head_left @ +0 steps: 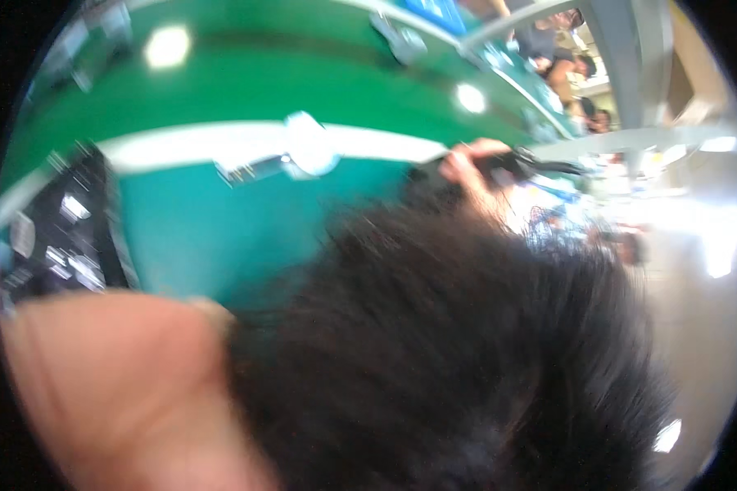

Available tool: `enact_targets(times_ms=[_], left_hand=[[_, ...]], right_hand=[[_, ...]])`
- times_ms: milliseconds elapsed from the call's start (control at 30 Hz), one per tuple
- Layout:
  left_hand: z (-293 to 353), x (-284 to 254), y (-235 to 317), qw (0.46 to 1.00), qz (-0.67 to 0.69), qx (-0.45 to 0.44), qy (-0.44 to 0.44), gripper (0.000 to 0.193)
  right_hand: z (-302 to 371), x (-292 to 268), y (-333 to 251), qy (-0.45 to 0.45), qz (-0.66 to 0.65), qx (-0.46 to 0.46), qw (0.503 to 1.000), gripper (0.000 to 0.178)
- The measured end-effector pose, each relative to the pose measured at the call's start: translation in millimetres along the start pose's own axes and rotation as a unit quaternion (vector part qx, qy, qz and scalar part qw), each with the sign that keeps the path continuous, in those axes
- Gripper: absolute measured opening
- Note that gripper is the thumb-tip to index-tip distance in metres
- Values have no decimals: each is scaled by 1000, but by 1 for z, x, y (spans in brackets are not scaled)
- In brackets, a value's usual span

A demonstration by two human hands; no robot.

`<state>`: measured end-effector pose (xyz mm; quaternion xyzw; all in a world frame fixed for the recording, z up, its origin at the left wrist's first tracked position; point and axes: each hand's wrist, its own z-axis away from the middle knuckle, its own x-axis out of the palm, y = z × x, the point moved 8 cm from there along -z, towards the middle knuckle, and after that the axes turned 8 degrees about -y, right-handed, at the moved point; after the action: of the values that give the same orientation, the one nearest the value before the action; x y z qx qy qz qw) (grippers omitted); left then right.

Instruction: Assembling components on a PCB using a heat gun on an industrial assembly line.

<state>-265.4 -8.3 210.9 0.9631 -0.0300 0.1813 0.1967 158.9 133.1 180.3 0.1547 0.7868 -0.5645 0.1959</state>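
1. At the lower left of the head view, my left hand or forearm (131, 385) looms close and blurred; I see no fingertips, so I cannot tell whether it grips anything.
2. Dark hair (434, 344) fills the lower middle, hiding part of the teal surface (196, 229).
3. Beyond the hair, right of centre, another hand (467, 168) curls around a black object (508, 168); I cannot tell whether that hand is my right one.
4. Well left of the black object, a blurred white round item (309, 146) overlaps the white strip (368, 139).
5. Just above my blurred skin, at far left, is a glossy black item (65, 229).
6. At top right, people (561, 57) show beside a grey post (630, 41).
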Motion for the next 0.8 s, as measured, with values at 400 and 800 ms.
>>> enact_targets(times_ms=[400, 800], left_hand=[[21, 60, -28, 992, 39, 97, -73, 36], [30, 89, -32, 989, 68, 100, -82, 35]], right_hand=[[27, -6, 9, 69, -158, 0, 985, 26], [17, -4, 0, 56, -122, 9, 991, 20]])
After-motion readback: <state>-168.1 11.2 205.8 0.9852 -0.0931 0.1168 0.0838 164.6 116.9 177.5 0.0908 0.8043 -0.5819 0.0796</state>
